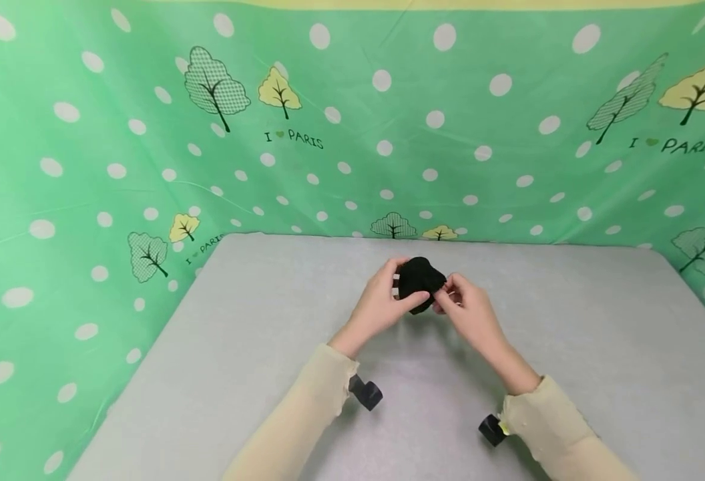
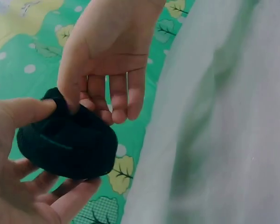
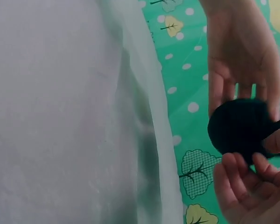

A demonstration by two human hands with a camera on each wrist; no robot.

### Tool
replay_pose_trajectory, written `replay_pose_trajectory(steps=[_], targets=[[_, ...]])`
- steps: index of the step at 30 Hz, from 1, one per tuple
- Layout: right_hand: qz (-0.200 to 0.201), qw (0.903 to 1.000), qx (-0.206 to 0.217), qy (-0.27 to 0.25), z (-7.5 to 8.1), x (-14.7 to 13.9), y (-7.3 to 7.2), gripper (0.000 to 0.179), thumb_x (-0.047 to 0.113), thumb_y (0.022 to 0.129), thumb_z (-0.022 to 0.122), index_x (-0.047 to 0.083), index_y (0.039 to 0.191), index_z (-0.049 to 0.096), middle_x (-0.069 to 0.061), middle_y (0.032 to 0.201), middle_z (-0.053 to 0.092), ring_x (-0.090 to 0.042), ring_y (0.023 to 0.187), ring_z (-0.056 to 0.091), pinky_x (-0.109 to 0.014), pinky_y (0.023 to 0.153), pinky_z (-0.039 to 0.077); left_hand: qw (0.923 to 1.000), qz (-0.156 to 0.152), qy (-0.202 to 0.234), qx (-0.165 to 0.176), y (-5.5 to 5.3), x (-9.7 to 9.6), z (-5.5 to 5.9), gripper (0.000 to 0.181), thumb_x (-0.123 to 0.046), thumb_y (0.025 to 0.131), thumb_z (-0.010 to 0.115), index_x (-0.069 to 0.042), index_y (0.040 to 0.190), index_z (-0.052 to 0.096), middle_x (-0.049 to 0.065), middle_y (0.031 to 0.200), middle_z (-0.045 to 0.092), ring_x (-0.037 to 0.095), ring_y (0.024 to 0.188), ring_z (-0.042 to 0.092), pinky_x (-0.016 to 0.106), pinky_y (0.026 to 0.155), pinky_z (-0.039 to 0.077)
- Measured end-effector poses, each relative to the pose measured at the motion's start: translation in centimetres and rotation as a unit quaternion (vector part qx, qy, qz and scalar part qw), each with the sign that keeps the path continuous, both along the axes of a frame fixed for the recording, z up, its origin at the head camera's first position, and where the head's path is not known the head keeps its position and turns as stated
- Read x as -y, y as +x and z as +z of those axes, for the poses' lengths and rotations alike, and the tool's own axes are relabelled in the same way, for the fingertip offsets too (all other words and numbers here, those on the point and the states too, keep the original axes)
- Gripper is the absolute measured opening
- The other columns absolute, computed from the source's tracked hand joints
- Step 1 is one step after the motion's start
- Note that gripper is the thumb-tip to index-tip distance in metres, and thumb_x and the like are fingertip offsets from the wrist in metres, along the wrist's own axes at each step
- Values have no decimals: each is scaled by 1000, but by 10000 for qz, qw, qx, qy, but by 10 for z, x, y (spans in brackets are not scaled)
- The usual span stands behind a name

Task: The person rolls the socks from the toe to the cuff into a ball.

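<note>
A rounded black cloth bundle (image 1: 417, 277), soft and folded like a rolled-up sock, is held up over the far middle of the table. My left hand (image 1: 379, 297) grips it from the left, thumb across the near side and fingers beneath and behind. On the other side, my right hand (image 1: 471, 312) pinches a gathered edge between thumb and fingers. In the left wrist view, a fold stands up on the bundle (image 2: 67, 144) by the left thumb, and the right hand's other fingers hang free. The right wrist view shows the bundle (image 3: 240, 126) between both hands.
Underneath lies a grey-covered table (image 1: 256, 321). A green curtain (image 1: 352, 107) with white dots and printed trees hangs behind it and along the sides. Black wrist-worn devices (image 1: 367, 393) stick out inward from the cream sleeves (image 1: 304, 407).
</note>
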State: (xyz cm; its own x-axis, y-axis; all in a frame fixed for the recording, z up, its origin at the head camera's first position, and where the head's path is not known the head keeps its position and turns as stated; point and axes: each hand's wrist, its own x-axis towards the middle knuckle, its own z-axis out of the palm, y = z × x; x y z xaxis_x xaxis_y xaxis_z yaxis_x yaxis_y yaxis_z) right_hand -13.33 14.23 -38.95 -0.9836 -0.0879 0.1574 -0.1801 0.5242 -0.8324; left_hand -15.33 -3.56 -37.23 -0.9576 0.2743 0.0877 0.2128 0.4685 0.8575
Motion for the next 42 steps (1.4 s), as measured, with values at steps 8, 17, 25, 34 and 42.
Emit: replay_pose_trajectory(steps=[8,17,25,34,42], targets=[[321,9931,-924,644,-2,4,-1,14,10,99,59,9,85,60,-4,78,68,-16,74,68,-31,71,58,9970,771,-73,-67,3,-3,0,55,-46,88,73,-17,131,58,9,118,70,22,99,66,35,82,55],[672,9748,-2057,538,-6,5,6,21,10,94,67,16,76,57,6,74,58,-7,72,58,-29,65,50,9920,1168,-172,-452,-5,4,-9,34,-26,88,73,-17,119,63,12,116,72,28,97,68,41,81,56],[546,9930,-972,-385,-8,2,11,17,15,101,59,8,85,59,-5,79,65,-7,73,63,-22,69,54,9978,182,327,547,-3,12,-10,45,-30,92,70,-12,130,54,13,129,64,27,110,66,39,89,54],[326,9912,-446,-1207,-7,0,5,19,13,101,58,-1,88,57,-17,82,66,-6,69,63,-24,67,55,9807,-248,1370,1371,0,18,-1,52,-16,90,72,-7,137,51,14,129,58,24,107,65,28,85,53],[555,9927,-447,-976,-10,1,4,16,9,101,57,1,87,56,-17,84,69,0,72,61,-24,66,53,9925,886,717,438,-4,20,-2,44,-15,85,78,-9,122,57,12,114,62,22,90,58,27,75,48]])
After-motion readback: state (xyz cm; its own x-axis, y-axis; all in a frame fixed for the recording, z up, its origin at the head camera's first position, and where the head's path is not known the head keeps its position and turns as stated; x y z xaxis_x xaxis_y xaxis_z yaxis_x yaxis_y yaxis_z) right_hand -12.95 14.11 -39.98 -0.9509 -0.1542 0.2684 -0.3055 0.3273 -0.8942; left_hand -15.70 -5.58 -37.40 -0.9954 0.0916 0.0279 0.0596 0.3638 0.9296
